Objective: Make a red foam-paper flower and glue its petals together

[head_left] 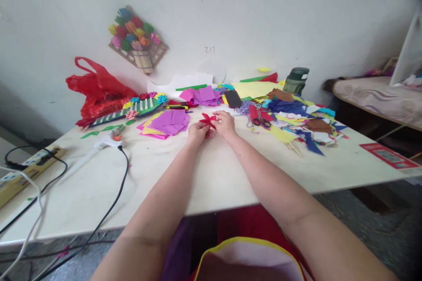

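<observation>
A red paper flower (207, 120) with pointed petals is held up over the middle of the white table. My left hand (197, 133) pinches it from below on the left. On the other side, the fingers of my right hand (225, 124) are closed on its petals. Just left of my hands lies a stack of purple and yellow paper sheets (169, 123). Scissors (260, 118) with dark handles rest on red paper to the right. A white hot glue gun (108, 139) stands on the table further left, its black cord trailing to the front edge.
A power strip (31, 171) with cables lies at the left edge. Paper scraps (306, 123) are heaped on the right, near a green bottle (296, 81). A phone (232, 99), a red plastic bag (99, 90) and a board with small paper flowers (132, 112) are at the back.
</observation>
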The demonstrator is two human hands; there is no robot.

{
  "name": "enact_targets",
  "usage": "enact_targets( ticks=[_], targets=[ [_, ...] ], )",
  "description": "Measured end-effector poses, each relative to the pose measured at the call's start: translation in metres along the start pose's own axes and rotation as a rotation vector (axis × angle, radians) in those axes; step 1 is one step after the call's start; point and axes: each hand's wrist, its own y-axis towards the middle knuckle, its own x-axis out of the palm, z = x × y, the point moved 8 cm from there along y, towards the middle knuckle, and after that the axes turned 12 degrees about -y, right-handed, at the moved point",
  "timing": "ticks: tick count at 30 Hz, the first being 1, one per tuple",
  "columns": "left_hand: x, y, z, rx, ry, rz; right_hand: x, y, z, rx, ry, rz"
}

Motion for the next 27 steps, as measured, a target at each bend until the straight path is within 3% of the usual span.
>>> enact_targets(
  ticks=[4, 10, 19, 27],
  targets=[
    [0.001, -0.002, 0.001, 0.001, -0.009, -0.018, 0.001, 0.0, 0.001, 0.023, -0.008, -0.027],
    [0.004, -0.004, -0.002, -0.071, -0.067, -0.107, -0.006, -0.002, -0.007, -0.076, -0.045, 0.066],
    [-0.002, 0.001, -0.003, -0.099, -0.143, -0.049, -0.008, -0.005, -0.017, -0.124, -0.071, 0.048],
    [0.001, 0.0, -0.006, -0.077, -0.093, -0.107, -0.01, -0.008, -0.019, -0.137, -0.064, 0.05]
  ],
)
